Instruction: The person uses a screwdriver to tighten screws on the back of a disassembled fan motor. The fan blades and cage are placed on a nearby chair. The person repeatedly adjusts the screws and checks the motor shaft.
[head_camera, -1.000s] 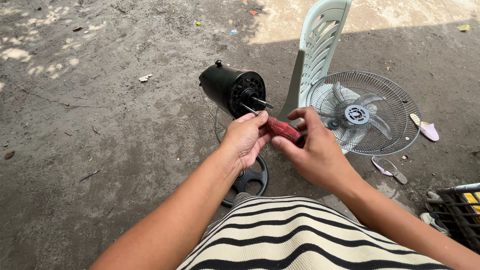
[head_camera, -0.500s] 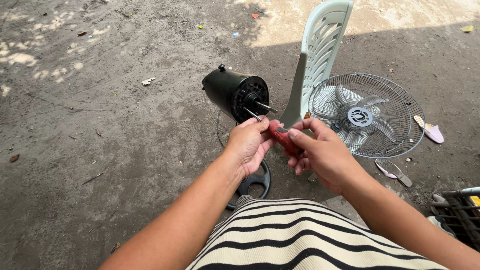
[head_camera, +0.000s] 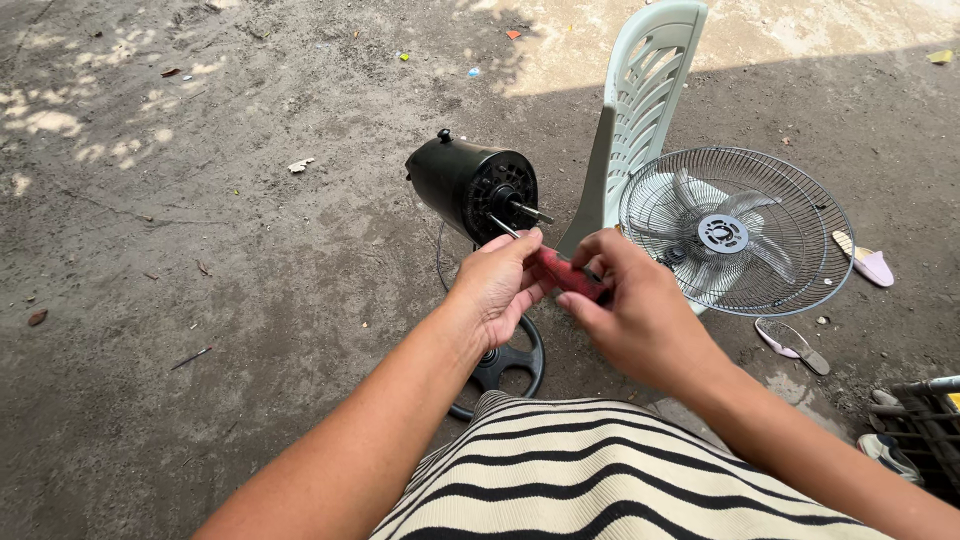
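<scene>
Bare, dusty concrete ground stretches out under me, half in shade, strewn with small bits of litter. My left hand (head_camera: 497, 285) is curled around the front of a red-handled screwdriver (head_camera: 566, 273), fingers pinching near the metal shaft to steady and aim it. My right hand (head_camera: 635, 315) is closed around the back of the red handle, placed to turn it. The thin shaft points up and away from me, its tip meeting the front face of a black fan motor housing (head_camera: 468, 185), just beside the bare spindle that sticks out of it. The housing stands on its stand, whose round black base (head_camera: 515, 365) sits near my striped lap, keeping the motor at hand height. Leaning just beyond is a pale green plastic chair (head_camera: 640, 110). To its right the wire fan guard (head_camera: 737, 232) lies flat with the blades inside, set well apart from the motor. A pink sandal (head_camera: 868, 264) lies past it.
</scene>
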